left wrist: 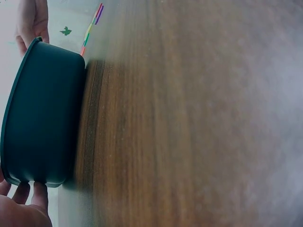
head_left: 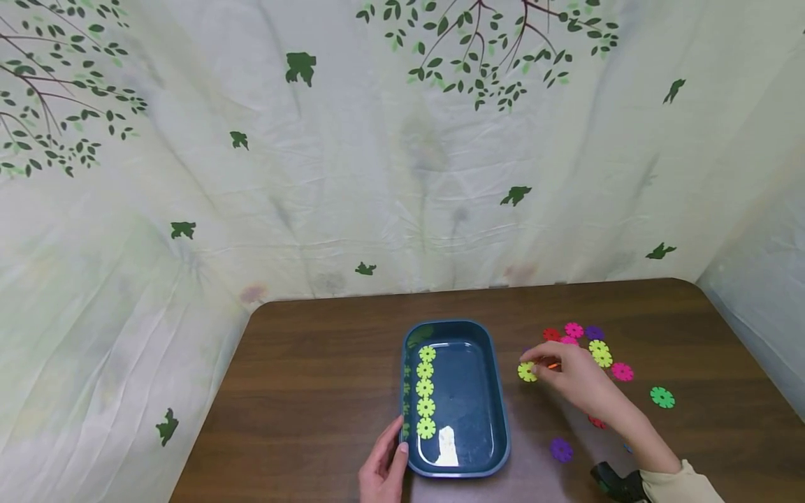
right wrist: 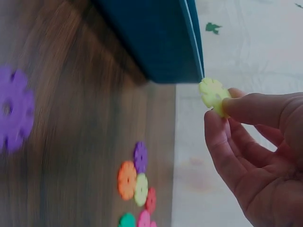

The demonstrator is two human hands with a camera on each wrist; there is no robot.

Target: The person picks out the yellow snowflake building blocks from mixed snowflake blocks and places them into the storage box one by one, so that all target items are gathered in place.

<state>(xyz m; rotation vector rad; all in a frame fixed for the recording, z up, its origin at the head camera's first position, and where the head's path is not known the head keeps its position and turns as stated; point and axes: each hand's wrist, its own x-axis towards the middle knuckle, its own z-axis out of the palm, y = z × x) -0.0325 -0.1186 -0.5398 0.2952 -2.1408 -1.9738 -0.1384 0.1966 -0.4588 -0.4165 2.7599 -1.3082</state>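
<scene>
In the head view, a blue tray holds several yellow flower-shaped discs in a line along its left side. My left hand touches the tray's outer wall near its front left corner. The fingertips rest on that wall in the left wrist view. To the right of the tray, my right hand pinches another yellow flower-shaped disc between thumb and fingers. This disc is above the table, apart from the tray.
Loose discs in pink, red, purple, yellow and orange cluster around and behind my right hand. A green disc lies farther right, a purple disc nearer the front. The brown table meets a leaf-print cloth at the back.
</scene>
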